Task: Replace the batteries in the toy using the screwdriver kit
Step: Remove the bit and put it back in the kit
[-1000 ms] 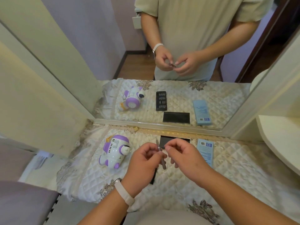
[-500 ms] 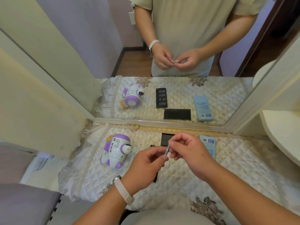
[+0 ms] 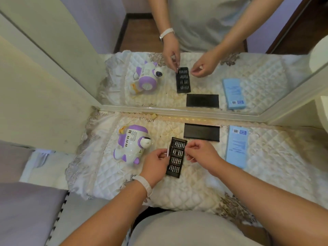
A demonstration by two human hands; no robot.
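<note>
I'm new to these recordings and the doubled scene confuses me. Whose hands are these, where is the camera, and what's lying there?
The camera sits on a person's head, looking down at their own bare hands. The upper half is a mirror reflecting everything. On the quilted cloth lie a purple-and-white toy, an open black bit tray, a black lid and a blue box. The left hand holds a thin screwdriver handle; the right hand pinches its fingers above the tray, whether on a bit I cannot tell.
</note>
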